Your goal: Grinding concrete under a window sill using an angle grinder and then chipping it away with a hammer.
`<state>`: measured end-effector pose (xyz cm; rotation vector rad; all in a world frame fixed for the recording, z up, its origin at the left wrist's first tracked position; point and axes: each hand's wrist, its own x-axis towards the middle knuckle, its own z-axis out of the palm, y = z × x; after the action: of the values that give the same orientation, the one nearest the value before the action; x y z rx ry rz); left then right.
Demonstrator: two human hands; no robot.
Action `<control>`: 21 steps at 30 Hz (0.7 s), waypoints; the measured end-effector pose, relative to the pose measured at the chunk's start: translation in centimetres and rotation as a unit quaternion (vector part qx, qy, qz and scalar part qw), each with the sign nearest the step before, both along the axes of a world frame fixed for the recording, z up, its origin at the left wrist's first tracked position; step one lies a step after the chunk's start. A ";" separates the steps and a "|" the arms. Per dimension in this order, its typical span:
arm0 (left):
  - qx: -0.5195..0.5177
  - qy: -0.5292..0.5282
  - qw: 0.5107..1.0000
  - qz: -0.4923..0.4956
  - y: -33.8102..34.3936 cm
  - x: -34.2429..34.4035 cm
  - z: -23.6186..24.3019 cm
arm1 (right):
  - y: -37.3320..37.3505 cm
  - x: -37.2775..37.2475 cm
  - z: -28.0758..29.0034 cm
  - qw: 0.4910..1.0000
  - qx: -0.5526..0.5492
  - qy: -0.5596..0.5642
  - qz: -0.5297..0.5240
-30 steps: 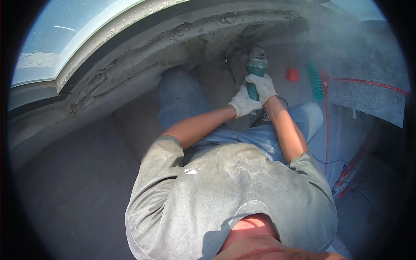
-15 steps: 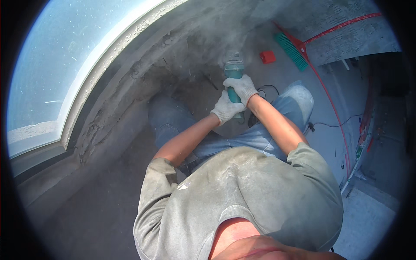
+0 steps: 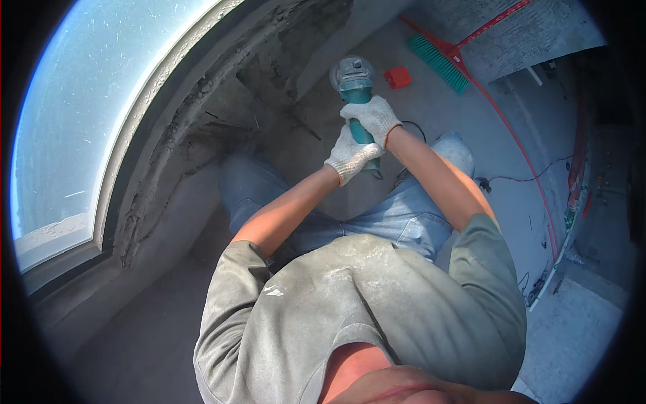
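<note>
A teal angle grinder (image 3: 356, 96) with a metal head and a round disc is held in front of me, its head pointing away. My left hand (image 3: 351, 155), in a white knit glove, is closed around the rear of the body. Farther forward, my right hand (image 3: 374, 119), gloved likewise, grips the body just behind the head. The disc stands apart from the rough, broken wall base (image 3: 259, 87) to its left. Part of the grinder's handle is hidden under the gloves.
A red block-like object (image 3: 398, 77) lies right of the grinder head. Beyond it rests a broom (image 3: 441, 64) with green bristles and a red handle. A dark cable (image 3: 525, 178) runs along the floor at the right. A white-framed window (image 3: 101, 182) curves along the left.
The thick dust around the grinder head has mostly thinned out. Both hands have shifted the grinder slightly, and its head and disc now show clearly.
</note>
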<state>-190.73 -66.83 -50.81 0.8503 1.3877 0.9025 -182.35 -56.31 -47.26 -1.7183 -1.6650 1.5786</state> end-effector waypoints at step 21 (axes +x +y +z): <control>0.002 0.078 0.936 0.343 15.8 8.3 -4.1 | 19.0 0.8 -3.6 0.944 -0.044 0.049 0.324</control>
<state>-182.39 -51.07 -54.94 0.4324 1.8699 1.3837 -181.52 -37.30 -50.89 -1.1418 -2.2801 1.9857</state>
